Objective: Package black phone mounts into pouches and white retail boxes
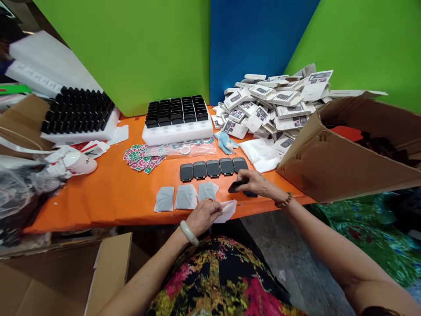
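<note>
My left hand point(204, 216) is closed on the edge of a thin white pouch point(227, 210) near the front of the table. A flat black device point(235, 186) is pinched in my right hand point(255, 182), just above and to the right of the pouch. Another black device point(250, 194) lies partly hidden beneath that hand. Behind is a row of several similar black devices point(213, 168). Left of the pouch lie three wrapped devices, one of them a grey-looking packet point(186, 197) in thin white covering.
On the orange table point(125, 197) stand a foam tray point(177, 133) of black devices, loose stickers point(143, 158) and a blue glove point(225, 142). Small white boxes point(263, 105) are heaped behind an open carton point(302, 153) at right. Another carton point(110, 263) sits low at left.
</note>
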### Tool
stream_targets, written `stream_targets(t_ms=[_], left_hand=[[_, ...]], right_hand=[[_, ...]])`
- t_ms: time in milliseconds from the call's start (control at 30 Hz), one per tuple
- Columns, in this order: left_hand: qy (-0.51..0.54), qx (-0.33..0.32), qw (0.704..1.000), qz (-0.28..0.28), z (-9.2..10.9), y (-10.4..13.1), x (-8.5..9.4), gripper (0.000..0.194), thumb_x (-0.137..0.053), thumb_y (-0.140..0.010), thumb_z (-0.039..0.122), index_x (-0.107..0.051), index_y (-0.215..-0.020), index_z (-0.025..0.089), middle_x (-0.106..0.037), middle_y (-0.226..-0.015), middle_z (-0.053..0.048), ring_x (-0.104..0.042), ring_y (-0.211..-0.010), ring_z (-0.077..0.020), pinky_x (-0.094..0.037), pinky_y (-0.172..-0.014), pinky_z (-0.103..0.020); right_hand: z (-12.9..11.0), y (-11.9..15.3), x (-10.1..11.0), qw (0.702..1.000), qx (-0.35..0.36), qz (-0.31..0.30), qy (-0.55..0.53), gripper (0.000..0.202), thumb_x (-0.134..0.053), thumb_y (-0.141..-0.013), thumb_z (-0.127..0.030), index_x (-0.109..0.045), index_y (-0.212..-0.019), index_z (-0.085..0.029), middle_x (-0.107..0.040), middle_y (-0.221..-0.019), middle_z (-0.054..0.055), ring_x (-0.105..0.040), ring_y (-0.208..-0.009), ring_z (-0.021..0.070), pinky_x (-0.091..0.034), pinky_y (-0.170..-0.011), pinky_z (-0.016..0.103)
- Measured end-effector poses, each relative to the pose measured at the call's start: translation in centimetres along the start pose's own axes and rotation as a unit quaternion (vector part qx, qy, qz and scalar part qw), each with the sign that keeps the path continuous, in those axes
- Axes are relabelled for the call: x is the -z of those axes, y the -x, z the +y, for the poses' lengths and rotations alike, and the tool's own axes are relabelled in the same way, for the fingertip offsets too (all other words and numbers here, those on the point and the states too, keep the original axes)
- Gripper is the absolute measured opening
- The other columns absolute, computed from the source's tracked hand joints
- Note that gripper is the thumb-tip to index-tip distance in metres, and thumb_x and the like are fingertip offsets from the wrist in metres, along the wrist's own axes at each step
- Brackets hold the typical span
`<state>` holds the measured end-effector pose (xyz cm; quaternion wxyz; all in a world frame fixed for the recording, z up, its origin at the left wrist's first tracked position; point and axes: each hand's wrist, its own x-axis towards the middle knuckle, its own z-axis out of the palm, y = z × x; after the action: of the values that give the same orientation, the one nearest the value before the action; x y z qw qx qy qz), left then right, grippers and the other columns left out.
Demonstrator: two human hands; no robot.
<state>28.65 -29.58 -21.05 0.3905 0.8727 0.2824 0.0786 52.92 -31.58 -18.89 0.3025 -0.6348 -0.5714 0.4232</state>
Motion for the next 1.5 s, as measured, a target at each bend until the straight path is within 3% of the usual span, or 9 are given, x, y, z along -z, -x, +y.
stream_targets(t_ms=[133, 300, 600, 767, 933, 1067, 1267, 1367, 1500], left_hand=[[-0.012, -0.033, 0.999, 0.01, 0.7, -0.1, 0.2, 0.014, -0.056, -0.087, 0.014, -0.066, -0.079, 0.017, -0.069, -0.083, -0.005, -0.059, -0.082, -0.0185, -0.043, -0.078, -0.029], [0.0, -0.063, 0.995, 0.083, 2.4, 0.3, 0.8, 0.015, -0.055, -0.087, 0.015, -0.068, -0.081, 0.018, -0.067, -0.084, -0.005, -0.059, -0.086, -0.0186, -0.046, -0.079, -0.03], [0.057, -0.138, 0.961, 0.233, 5.6, 0.9, 1.9, 0.007, -0.062, -0.084, 0.015, -0.067, -0.08, 0.018, -0.069, -0.1, -0.01, -0.064, -0.097, -0.0183, -0.051, -0.085, -0.031], [0.101, -0.151, 0.955, 0.235, 7.0, 1.2, 2.5, 0.006, -0.062, -0.084, 0.013, -0.065, -0.082, 0.018, -0.07, -0.101, -0.009, -0.065, -0.097, -0.0174, -0.052, -0.086, -0.031], [0.122, -0.156, 0.954, 0.227, 7.9, 1.0, 3.4, 0.008, -0.061, -0.084, 0.013, -0.063, -0.078, 0.019, -0.071, -0.095, -0.007, -0.067, -0.09, -0.0159, -0.052, -0.081, -0.027], [0.137, -0.149, 0.952, 0.232, 7.6, 0.6, 3.4, 0.007, -0.061, -0.084, 0.013, -0.061, -0.081, 0.019, -0.071, -0.092, -0.005, -0.067, -0.088, -0.0154, -0.052, -0.08, -0.027], [0.019, -0.081, 0.892, 0.445, 6.2, 1.3, 1.7, 0.018, -0.065, -0.081, 0.016, -0.061, -0.098, 0.02, -0.067, -0.102, -0.006, -0.062, -0.099, -0.0187, -0.048, -0.092, -0.037], [0.037, -0.029, 0.914, 0.403, 5.7, 1.8, 0.2, 0.03, -0.07, -0.077, 0.022, -0.061, -0.106, 0.021, -0.067, -0.105, -0.007, -0.06, -0.101, -0.0215, -0.047, -0.092, -0.039], [0.224, 0.109, 0.941, 0.229, 4.9, 1.7, -1.2, 0.03, -0.069, -0.078, 0.032, -0.065, -0.103, 0.017, -0.069, -0.094, -0.006, -0.062, -0.085, -0.0205, -0.049, -0.078, -0.033]], right_hand=[[-1.2, 2.6, -1.3, 0.981, 0.016, 0.072, -0.181, 0.03, -0.072, -0.069, -0.038, -0.048, -0.075, -0.021, -0.049, -0.067, -0.005, -0.044, -0.057, 0.0103, -0.036, -0.052, 0.024], [-1.7, 4.2, -3.6, 0.971, 0.079, 0.129, -0.185, 0.024, -0.074, -0.069, -0.034, -0.054, -0.071, -0.02, -0.051, -0.07, -0.003, -0.047, -0.068, 0.0128, -0.041, -0.063, 0.027], [-1.4, 6.1, -5.7, 0.958, 0.11, 0.1, -0.247, 0.021, -0.071, -0.077, -0.036, -0.058, -0.085, -0.022, -0.059, -0.087, 0.0, -0.055, -0.082, 0.016, -0.047, -0.076, 0.031], [-2.6, 7.3, -5.2, 0.937, 0.154, 0.13, -0.285, 0.031, -0.071, -0.078, -0.039, -0.055, -0.102, -0.026, -0.057, -0.099, 0.002, -0.057, -0.094, 0.0177, -0.048, -0.084, 0.032], [-4.3, 7.9, -4.0, 0.964, 0.173, 0.114, -0.165, 0.058, -0.074, -0.075, -0.037, -0.048, -0.127, -0.029, -0.051, -0.123, 0.007, -0.053, -0.109, 0.0209, -0.044, -0.095, 0.036], [-4.5, 7.1, -4.4, 0.971, 0.15, 0.107, -0.153, 0.023, -0.065, -0.082, -0.034, -0.063, -0.103, -0.023, -0.063, -0.094, 0.003, -0.058, -0.085, 0.0165, -0.046, -0.076, 0.029], [-3.4, 5.2, -5.4, 0.923, 0.038, 0.188, -0.333, 0.029, -0.071, -0.072, -0.045, -0.057, -0.074, -0.019, -0.054, -0.062, -0.003, -0.045, -0.054, 0.0097, -0.035, -0.051, 0.022], [-3.2, 4.5, -5.9, 0.901, 0.01, 0.186, -0.392, 0.034, -0.075, -0.066, -0.047, -0.056, -0.075, -0.019, -0.056, -0.062, -0.003, -0.046, -0.053, 0.0096, -0.036, -0.05, 0.022], [-3.1, 3.9, -6.9, 0.897, -0.011, 0.145, -0.418, 0.037, -0.073, -0.067, -0.051, -0.052, -0.076, -0.021, -0.057, -0.064, -0.002, -0.049, -0.053, 0.0115, -0.041, -0.05, 0.025]])
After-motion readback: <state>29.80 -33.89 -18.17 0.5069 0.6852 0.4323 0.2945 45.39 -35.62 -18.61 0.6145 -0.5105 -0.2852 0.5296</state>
